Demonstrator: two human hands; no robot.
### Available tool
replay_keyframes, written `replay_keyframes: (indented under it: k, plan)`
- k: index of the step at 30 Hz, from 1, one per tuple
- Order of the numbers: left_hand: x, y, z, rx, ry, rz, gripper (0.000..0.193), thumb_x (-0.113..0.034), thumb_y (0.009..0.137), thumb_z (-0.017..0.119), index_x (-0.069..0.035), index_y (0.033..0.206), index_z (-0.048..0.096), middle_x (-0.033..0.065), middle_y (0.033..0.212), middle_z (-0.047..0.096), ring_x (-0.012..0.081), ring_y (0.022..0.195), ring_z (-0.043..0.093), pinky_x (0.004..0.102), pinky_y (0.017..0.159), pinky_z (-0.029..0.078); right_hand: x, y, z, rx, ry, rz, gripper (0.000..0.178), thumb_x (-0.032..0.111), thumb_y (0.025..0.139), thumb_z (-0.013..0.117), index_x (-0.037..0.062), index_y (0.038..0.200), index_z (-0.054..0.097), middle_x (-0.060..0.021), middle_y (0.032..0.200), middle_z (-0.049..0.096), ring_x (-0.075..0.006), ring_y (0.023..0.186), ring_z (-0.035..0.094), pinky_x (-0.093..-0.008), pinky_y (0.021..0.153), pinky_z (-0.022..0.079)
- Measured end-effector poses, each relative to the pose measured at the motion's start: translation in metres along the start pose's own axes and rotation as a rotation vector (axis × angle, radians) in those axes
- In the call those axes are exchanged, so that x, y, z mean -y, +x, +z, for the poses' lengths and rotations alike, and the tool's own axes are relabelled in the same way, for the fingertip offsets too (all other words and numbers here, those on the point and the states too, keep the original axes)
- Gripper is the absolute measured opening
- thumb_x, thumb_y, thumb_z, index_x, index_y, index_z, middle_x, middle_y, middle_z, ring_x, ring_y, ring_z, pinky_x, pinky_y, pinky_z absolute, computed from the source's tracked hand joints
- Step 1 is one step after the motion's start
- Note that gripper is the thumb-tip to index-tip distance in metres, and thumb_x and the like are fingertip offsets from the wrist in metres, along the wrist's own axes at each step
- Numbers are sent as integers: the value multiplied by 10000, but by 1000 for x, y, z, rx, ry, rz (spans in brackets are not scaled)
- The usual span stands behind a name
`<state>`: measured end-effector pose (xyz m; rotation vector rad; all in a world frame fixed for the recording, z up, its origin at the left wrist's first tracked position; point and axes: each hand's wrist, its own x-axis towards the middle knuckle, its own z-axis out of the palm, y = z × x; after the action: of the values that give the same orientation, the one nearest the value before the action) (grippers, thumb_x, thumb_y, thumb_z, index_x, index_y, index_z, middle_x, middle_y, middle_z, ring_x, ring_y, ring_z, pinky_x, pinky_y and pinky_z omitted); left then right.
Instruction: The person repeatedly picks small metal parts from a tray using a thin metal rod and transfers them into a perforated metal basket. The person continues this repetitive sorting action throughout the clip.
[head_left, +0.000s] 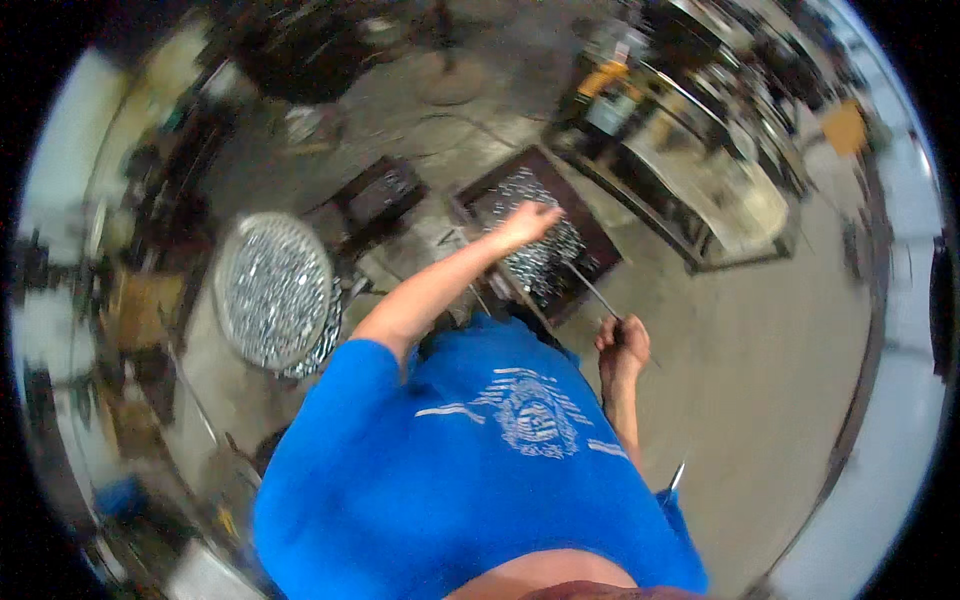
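A dark, shallow square tray (600, 246) holds a heap of small shiny metal parts (540, 272), too small to name. Over the heap reaches my left hand (530, 224), its fingers drawn together; whatever they hold, if anything, is too small and blurred to make out. To the right of the tray's near corner, my right hand (624, 345) is closed round a thin metal rod (597, 292). The rod slants up and left, its far end at the edge of the heap.
Left of me stands a round tray (226, 312) full of shiny metal pieces. A smaller dark box (380, 195) sits between the two trays. At the upper right is a metal-framed bench (690, 185) with machinery. A round stand base (449, 84) rests on the floor farther off.
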<state>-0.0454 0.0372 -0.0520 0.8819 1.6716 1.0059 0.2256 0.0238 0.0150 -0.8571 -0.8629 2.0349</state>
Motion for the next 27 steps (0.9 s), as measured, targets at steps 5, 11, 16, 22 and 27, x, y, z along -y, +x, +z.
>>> replay_keyframes:
  k: [5,11,16,22,27]
  plan:
    - [12,-39,-44,-252,244,147,405,-360,750,580,-67,1030,598,201,858,616,332,845,584,400,781,450,-13,3,-4,41,-20,30,273,329,813,531,101,737,401,-99,698,468,-154,569,378,-273,508,312]
    - [67,-161,-131,-703,199,138,320,-167,709,594,-56,1008,607,101,650,616,147,565,573,296,572,462,-22,16,29,125,-97,108,289,298,815,506,97,662,367,-99,643,460,-151,522,372,-284,469,312]
    - [152,-278,-200,-958,408,-175,474,-179,704,616,-70,1154,515,123,999,614,254,920,588,318,825,447,-31,22,57,113,-164,145,250,273,796,499,97,661,385,-80,630,467,-147,522,373,-277,467,309]
    - [214,-369,-209,-1076,536,-697,843,-463,654,677,-166,1332,273,265,1296,311,412,1090,445,440,900,391,-46,26,93,160,-297,265,158,215,788,452,107,689,393,-58,642,467,-141,523,372,-278,476,302]
    - [225,-326,-186,-1088,710,-696,853,-538,655,628,-131,1320,283,288,1311,246,448,1156,336,510,910,339,-52,28,119,221,-377,310,126,169,797,401,97,694,391,-63,656,451,-150,557,375,-273,501,310]
